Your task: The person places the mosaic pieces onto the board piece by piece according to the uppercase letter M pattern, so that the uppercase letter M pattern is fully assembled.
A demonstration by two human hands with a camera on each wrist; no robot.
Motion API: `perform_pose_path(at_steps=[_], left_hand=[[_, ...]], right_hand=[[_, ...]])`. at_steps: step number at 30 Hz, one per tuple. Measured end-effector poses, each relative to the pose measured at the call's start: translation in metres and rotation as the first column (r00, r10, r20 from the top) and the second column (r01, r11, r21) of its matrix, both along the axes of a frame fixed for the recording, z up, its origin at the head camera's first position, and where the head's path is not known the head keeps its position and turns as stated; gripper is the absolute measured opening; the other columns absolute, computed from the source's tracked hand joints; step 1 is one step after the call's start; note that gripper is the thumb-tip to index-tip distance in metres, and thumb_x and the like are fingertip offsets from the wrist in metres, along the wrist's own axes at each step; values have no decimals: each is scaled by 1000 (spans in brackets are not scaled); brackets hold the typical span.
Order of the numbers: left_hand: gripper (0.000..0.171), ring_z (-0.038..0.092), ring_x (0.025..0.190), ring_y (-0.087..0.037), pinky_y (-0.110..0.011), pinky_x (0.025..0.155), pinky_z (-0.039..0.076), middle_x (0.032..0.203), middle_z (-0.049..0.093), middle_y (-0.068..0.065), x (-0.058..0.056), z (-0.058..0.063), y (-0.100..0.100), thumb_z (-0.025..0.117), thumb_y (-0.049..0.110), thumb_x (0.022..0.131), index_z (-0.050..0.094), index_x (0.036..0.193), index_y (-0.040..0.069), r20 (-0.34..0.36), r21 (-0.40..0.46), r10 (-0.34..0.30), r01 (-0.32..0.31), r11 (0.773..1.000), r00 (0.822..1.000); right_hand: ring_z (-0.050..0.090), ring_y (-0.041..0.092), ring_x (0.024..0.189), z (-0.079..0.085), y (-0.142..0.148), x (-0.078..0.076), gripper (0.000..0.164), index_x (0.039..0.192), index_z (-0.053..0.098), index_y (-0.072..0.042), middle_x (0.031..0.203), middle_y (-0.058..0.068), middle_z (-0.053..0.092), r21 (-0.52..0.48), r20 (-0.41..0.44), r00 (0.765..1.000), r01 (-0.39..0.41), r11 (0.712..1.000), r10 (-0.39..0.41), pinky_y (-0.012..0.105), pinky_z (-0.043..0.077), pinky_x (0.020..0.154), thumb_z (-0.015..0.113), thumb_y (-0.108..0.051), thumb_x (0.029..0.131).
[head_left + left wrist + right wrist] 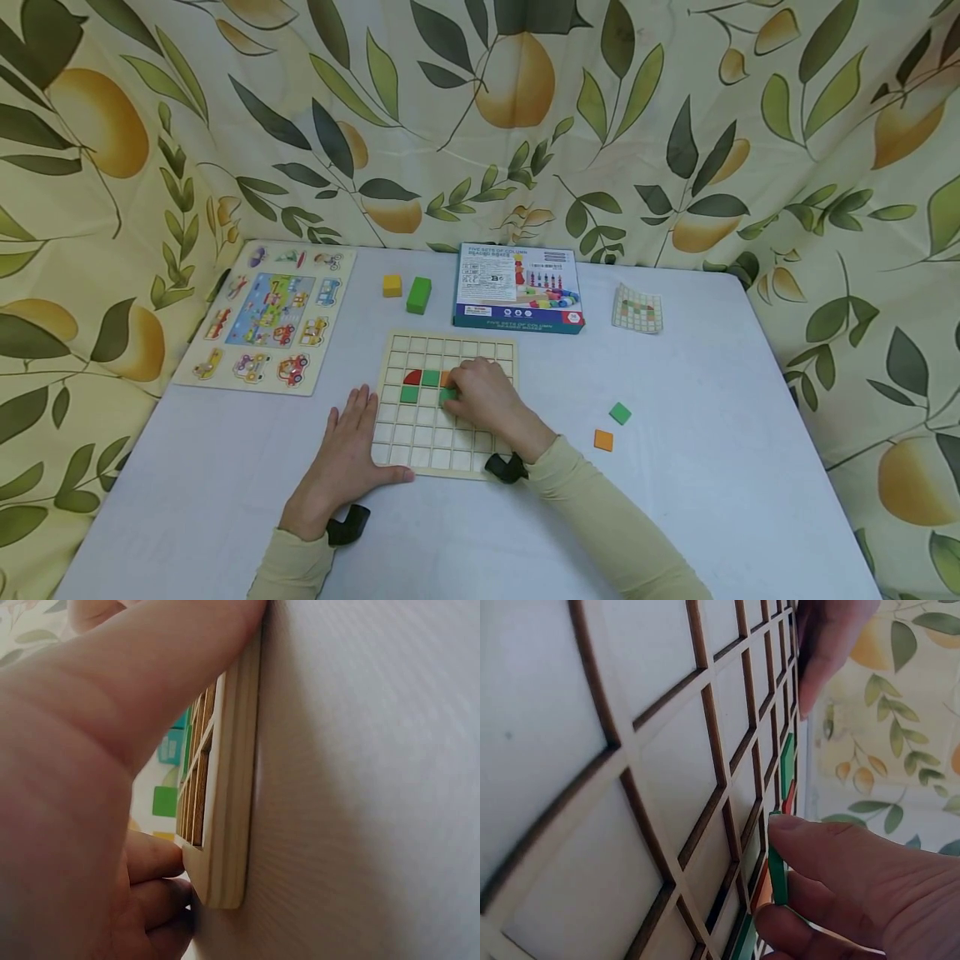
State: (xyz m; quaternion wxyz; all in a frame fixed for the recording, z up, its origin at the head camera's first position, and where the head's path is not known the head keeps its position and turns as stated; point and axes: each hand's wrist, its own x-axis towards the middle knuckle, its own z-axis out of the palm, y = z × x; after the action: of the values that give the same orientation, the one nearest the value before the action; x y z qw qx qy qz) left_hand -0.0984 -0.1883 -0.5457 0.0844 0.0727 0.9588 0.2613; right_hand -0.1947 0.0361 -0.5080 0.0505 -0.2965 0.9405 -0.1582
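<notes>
A wooden grid board [431, 458] lies on the table with small coloured tiles in some cells. On it show a red quarter-round tile [412, 377], a green square tile [431, 378], another green tile [408, 394] and part of an orange tile [445, 379]. My right hand [483, 400] is over the board and pinches a green tile [778, 870] between thumb and fingers, tilted on edge close to the grid. My left hand [348, 446] rests along the board's left side, fingers straight, thumb at the near edge. Cells under my right hand are hidden.
Right of the board lie a loose green tile [620, 413] and an orange tile [603, 440]. A patterned grid card [637, 308] lies farther back. Behind the board are a boxed set [517, 287], a green block [418, 295] and a yellow block [392, 286]. A picture puzzle board [266, 317] lies left.
</notes>
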Motion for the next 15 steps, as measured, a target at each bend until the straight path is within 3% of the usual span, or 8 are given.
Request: perform_pose_path(at_steps=[15], left_hand=[[132, 2, 147, -35, -58, 114, 2, 160, 11, -21, 0, 0, -1, 77, 73, 61, 22, 152, -6, -7, -3, -6, 6, 1000, 1000]], right_hand=[[54, 18, 78, -1, -1, 3, 20, 89, 73, -9, 81, -1, 65, -8, 15, 1000, 20, 1000, -20, 36, 46, 75, 82, -25, 80]])
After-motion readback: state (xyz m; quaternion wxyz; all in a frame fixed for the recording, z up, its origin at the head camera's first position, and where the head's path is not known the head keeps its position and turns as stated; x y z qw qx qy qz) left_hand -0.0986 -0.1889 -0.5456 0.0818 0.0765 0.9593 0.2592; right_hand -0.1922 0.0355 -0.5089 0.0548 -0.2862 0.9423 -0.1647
